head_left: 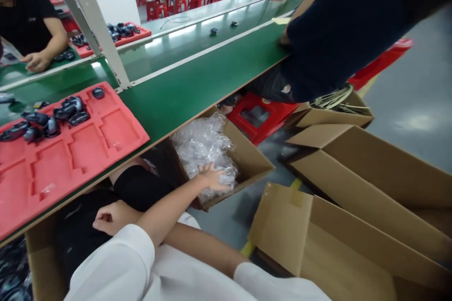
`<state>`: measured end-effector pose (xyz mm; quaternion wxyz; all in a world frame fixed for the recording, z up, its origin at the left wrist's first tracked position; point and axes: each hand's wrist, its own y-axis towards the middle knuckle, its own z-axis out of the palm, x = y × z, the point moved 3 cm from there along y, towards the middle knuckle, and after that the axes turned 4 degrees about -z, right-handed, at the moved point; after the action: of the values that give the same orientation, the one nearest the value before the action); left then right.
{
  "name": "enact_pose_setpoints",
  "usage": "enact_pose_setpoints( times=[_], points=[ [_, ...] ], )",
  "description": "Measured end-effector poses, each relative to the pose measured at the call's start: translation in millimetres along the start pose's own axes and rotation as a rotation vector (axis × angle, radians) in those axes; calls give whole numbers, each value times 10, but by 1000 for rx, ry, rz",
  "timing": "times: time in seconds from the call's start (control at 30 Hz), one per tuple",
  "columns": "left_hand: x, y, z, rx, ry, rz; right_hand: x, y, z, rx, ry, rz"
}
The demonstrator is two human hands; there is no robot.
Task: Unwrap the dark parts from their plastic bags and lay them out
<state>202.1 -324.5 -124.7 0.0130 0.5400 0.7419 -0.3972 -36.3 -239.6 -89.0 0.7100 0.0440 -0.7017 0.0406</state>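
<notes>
My arms cross, the left passing over the right. My left hand (213, 179) reaches into a cardboard box (250, 153) beside the bench, its fingers spread on a heap of clear plastic bags (203, 143). Over my lap, near the bench edge, my right hand (116, 217) is loosely curled, and nothing shows in it. On the bench above it lies a red foam tray (88, 150) with moulded hollows. Several dark, glossy small devices (70, 109) are gathered along the tray's far side; I cannot make out their kind.
A green workbench (169, 91) runs away to the right, with a metal post (102, 23) at its divider. Open cardboard boxes (349, 240) stand on the floor at right. A red stool (257, 113) and a co-worker in dark clothes (339, 33) are ahead; another person (31, 19) sits opposite.
</notes>
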Motion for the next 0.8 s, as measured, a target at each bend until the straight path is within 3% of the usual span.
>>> enact_pose_setpoints(
  times=[0.13,0.23,0.3,0.4,0.47,0.53,0.63,0.7,0.8],
  points=[
    [-5,-217,-293,-83,-45,79,-19,54,70,-3,-33,3],
    [36,-649,-512,-105,-103,150,-22,106,109,15,-69,-9],
    [138,-1138,-626,-105,-169,193,2,131,117,43,-88,-37],
    [433,-2148,-712,-130,-362,349,39,179,100,70,-102,-72],
    [745,-2913,-709,-278,-731,487,45,228,103,98,-107,-88],
    [1130,-3615,-543,-401,-957,430,58,276,152,147,-101,-106],
    [1686,-4436,-54,-657,-1115,101,195,350,320,179,-185,-265],
    [1954,-4800,330,-898,-1122,-211,367,447,540,227,-268,-483],
    [2124,-5087,800,-1253,-1136,-627,541,732,1113,460,-394,-702]
  ],
)
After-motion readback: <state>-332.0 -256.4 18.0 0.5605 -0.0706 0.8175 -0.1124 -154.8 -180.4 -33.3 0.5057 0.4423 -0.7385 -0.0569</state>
